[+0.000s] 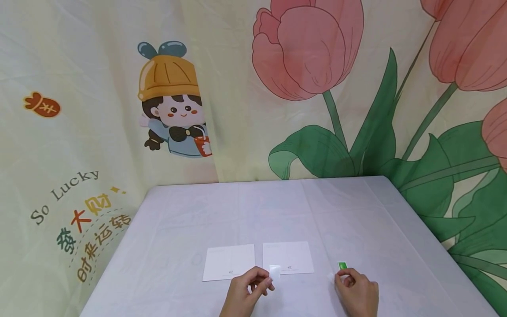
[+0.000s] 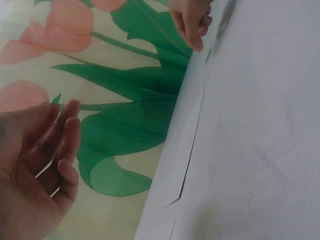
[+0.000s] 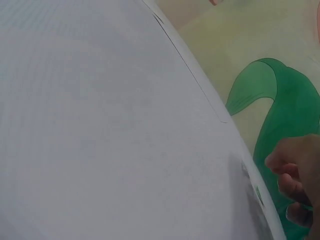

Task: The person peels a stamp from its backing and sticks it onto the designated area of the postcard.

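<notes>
My left hand (image 1: 247,290) pinches a small, pale, see-through rectangle (image 1: 275,271) between thumb and index finger. It is held in front of the right one of two white cards, partly overlapping it in the head view. My right hand (image 1: 358,290), fingers curled, hovers low over the table by a small green rectangle with a white edge (image 1: 342,265). A faint whitish patch (image 1: 331,276) shows beside its fingertips; whether they hold it I cannot tell. In the right wrist view the right hand (image 3: 300,180) appears at the edge, its fingertips bent inward.
The left white card (image 1: 229,262) and the right white card (image 1: 288,256) lie side by side, each with a small grey print along its lower edge. A white cloth covers the table (image 1: 178,220). Behind it hangs a curtain (image 1: 237,88) printed with tulips and a cartoon figure.
</notes>
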### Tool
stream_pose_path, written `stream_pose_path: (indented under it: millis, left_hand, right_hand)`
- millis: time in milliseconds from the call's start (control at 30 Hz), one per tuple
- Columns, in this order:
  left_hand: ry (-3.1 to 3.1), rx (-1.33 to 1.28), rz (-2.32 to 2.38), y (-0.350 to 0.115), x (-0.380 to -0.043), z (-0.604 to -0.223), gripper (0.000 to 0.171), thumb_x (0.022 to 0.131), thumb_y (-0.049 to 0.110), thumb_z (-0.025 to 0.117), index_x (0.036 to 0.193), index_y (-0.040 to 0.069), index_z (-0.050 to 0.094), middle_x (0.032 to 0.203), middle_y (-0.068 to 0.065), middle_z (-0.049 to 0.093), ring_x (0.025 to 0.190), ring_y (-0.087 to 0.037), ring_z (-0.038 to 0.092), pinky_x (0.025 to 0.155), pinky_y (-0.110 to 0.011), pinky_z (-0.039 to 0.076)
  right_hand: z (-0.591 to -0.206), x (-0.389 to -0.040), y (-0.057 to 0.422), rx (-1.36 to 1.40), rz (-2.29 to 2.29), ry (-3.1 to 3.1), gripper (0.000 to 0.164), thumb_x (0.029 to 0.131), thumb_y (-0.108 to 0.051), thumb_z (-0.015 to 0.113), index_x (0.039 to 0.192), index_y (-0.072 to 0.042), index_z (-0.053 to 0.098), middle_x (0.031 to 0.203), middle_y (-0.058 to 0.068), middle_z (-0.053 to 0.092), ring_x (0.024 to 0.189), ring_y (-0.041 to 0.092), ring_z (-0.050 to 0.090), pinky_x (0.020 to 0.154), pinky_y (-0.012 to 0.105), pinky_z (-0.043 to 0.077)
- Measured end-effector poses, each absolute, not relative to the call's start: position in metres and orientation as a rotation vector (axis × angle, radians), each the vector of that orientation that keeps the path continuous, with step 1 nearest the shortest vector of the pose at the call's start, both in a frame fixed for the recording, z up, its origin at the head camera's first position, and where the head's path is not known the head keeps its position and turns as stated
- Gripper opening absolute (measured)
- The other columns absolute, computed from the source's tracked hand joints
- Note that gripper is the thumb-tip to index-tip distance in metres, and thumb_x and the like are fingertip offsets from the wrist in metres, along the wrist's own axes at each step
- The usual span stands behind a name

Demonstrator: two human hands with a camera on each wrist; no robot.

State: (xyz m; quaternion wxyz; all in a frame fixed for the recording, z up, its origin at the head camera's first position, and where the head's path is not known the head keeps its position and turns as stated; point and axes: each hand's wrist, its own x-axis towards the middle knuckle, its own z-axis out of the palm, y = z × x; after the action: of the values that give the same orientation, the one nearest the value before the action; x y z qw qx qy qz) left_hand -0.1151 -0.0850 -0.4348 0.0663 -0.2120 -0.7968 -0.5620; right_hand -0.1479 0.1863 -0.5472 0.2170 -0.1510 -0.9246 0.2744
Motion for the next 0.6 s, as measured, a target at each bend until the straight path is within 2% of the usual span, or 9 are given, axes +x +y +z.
stream_pose_path:
  millis: [133,400,600]
  left_hand:
    - [-2.407,-0.643,-1.700,-0.085,-0.115,-0.434,0.006,0.089,0.004,0.059,0.083,0.004,0.060,0.068,-0.006,0.067,0.054,0.001,0.054,0.050,-0.023,0.046]
    - [-2.415,-0.650,-1.708,-0.085,-0.114,-0.434,0.006,0.089,0.005,0.059,0.083,0.004,0.060,0.069,-0.007,0.067,0.055,0.001,0.054,0.050,-0.023,0.046]
    - [-2.408,-0.663,-1.740,-0.084,-0.114,-0.436,0.006,0.089,0.005,0.059,0.083,0.002,0.060,0.070,-0.009,0.067,0.056,0.000,0.054,0.049,-0.023,0.046]
  right_hand:
    - [-0.543,-0.147,0.184,-0.321,0.791,-2.460,0.006,0.068,-0.011,0.073,0.067,-0.014,0.068,0.050,-0.013,0.042,0.049,0.008,0.037,0.063,0.035,0.026]
    - [-0.527,-0.147,0.163,0.085,0.988,-2.239,0.026,0.064,0.002,0.077,0.074,-0.020,0.068,0.062,-0.022,0.051,0.060,0.002,0.045,0.069,0.027,0.028]
    - [-0.510,-0.144,0.137,0.387,1.054,-2.100,0.033,0.065,0.001,0.078,0.087,-0.022,0.068,0.077,-0.016,0.060,0.075,0.006,0.047,0.072,0.020,0.033]
